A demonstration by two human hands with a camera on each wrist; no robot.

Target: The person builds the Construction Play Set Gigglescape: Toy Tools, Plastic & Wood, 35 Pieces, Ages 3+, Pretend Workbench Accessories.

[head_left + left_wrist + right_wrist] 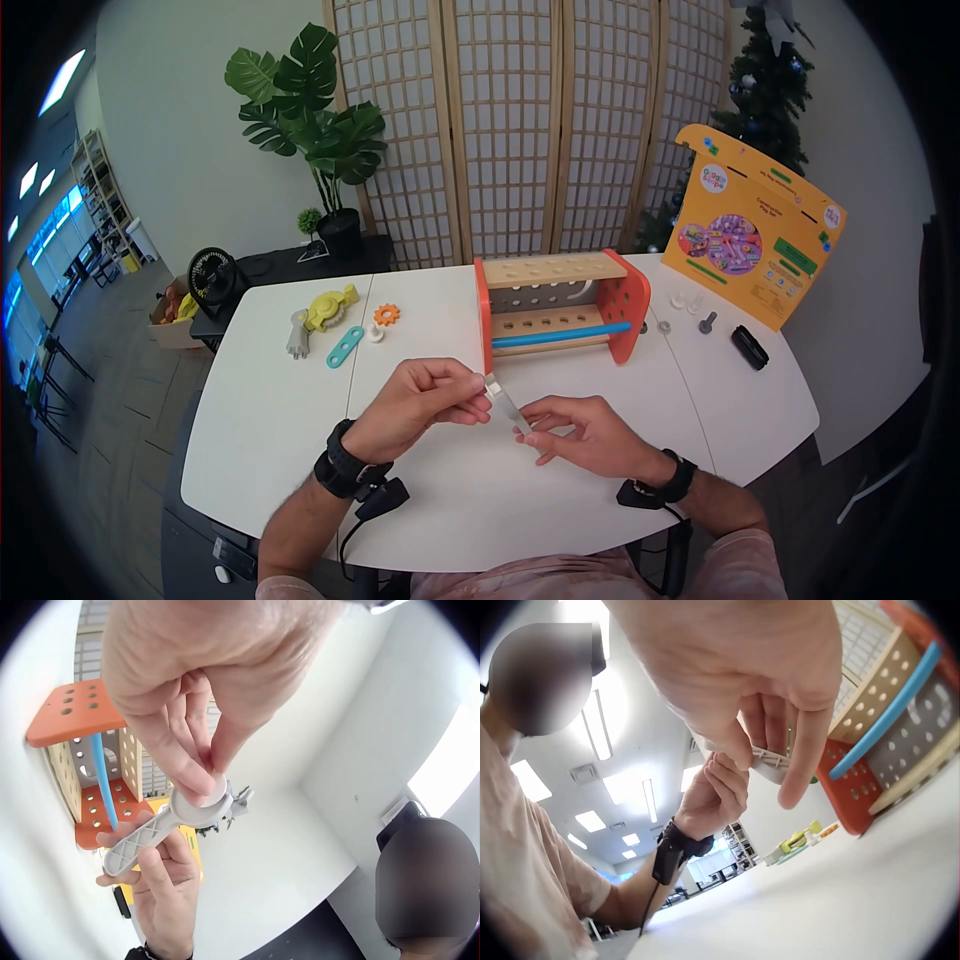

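Observation:
A light grey toy wrench (142, 841) with a lattice handle is held between both hands above the table. My left hand (425, 405) pinches a small round white piece (217, 790) at the wrench's head. The end of the handle is held by my right hand (588, 436), its thumb on one side and fingers on the other. In the right wrist view part of the lattice handle (771, 757) shows between the fingers; the rest is hidden by the hand.
Behind the hands stands a toy workbench (630, 310) with a blue bar (560, 336). Left lie a yellow-green toy (328, 308), a teal strip (345, 347) and an orange gear (387, 315). Right are a grey bolt (708, 322), a black case (749, 347) and an orange box (790, 225).

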